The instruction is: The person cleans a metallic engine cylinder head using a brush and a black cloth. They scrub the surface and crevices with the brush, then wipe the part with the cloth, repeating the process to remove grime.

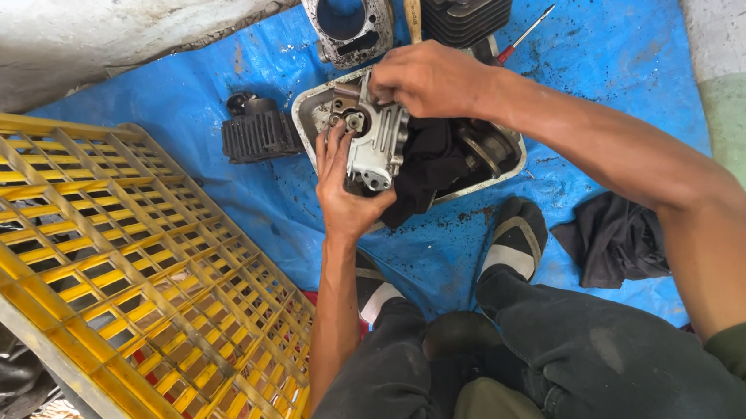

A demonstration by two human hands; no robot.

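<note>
Right now I see both hands on a silver cast-metal engine cylinder head [374, 138], held over a shallow grey metal tray [511, 165] on the blue tarp [617, 39]. My left hand [347, 194] cups it from below, fingers curled; my right hand [429, 76] grips its top. Nearby lie a black finned cylinder [259, 134], a red-tipped wooden brush [412, 7], a red-handled screwdriver [526, 33], and a yellow plastic crate [101, 249].

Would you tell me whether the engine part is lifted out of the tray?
Not clearly: both hands grip the engine part over the metal tray, contact hidden.
</note>
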